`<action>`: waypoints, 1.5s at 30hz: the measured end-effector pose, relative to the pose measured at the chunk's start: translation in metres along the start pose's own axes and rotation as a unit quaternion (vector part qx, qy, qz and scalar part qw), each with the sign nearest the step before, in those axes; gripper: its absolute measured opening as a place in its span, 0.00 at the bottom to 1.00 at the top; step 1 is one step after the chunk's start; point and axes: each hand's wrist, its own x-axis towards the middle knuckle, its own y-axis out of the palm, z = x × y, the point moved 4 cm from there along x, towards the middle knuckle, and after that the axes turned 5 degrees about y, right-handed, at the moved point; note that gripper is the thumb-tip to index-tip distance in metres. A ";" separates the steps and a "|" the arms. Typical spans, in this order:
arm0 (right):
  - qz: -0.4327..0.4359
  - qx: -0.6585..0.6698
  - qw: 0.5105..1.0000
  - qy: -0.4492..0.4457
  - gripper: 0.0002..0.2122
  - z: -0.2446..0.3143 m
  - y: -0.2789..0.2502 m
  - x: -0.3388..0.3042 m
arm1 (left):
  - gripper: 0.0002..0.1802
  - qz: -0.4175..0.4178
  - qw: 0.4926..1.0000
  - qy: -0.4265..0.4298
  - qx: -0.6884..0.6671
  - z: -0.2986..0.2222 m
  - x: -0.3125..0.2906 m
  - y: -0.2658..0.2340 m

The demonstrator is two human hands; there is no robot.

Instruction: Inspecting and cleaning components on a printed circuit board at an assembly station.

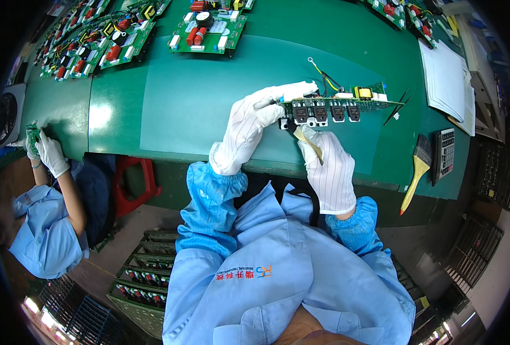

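My left hand [245,127], in a white striped glove, is closed on the left end of a green circuit board [375,104]. The board is tipped up on edge above the table, showing a row of black transistors [320,112] along its near side. A yellow transformer [363,93] sits at its right part, and a yellow-and-black wire with a ring terminal [327,79] sticks up behind. Just below the board's left part, my gloved right hand [330,172] grips what looks like a small brush [310,142] with a pale handle, its dark tip near the transistors.
More populated boards [208,31] stand at the far side and far left. To the right lie black tweezers [397,108], papers [447,80], a yellow-handled brush [418,167] and a calculator [444,154]. At left, a co-worker [51,221] handles a small board beside a red stool [135,187].
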 end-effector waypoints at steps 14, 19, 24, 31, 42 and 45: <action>0.013 0.039 0.998 -0.047 0.16 0.011 -0.005 -0.002 | 0.28 0.000 1.000 -0.007 0.001 -0.005 0.002 0.003; 0.056 -0.017 0.990 -0.127 0.21 0.022 -0.004 0.002 | 0.29 -0.007 1.000 -0.024 -0.017 -0.006 0.002 0.004; 0.051 -0.039 0.981 -0.184 0.18 0.019 0.001 0.004 | 0.28 -0.006 1.000 -0.012 -0.009 -0.001 0.001 0.003; -0.099 -0.113 0.988 -0.030 0.13 -0.044 -0.057 -0.005 | 0.22 -0.039 0.994 -0.005 -0.098 -0.005 -0.002 0.009; 0.114 -0.057 0.984 -0.127 0.21 0.035 0.006 -0.022 | 0.12 -0.357 0.915 0.113 -0.153 0.017 -0.020 -0.029; 0.111 -0.108 0.981 -0.117 0.23 0.038 0.035 -0.007 | 0.14 -0.445 0.873 0.163 -0.117 0.010 -0.035 -0.047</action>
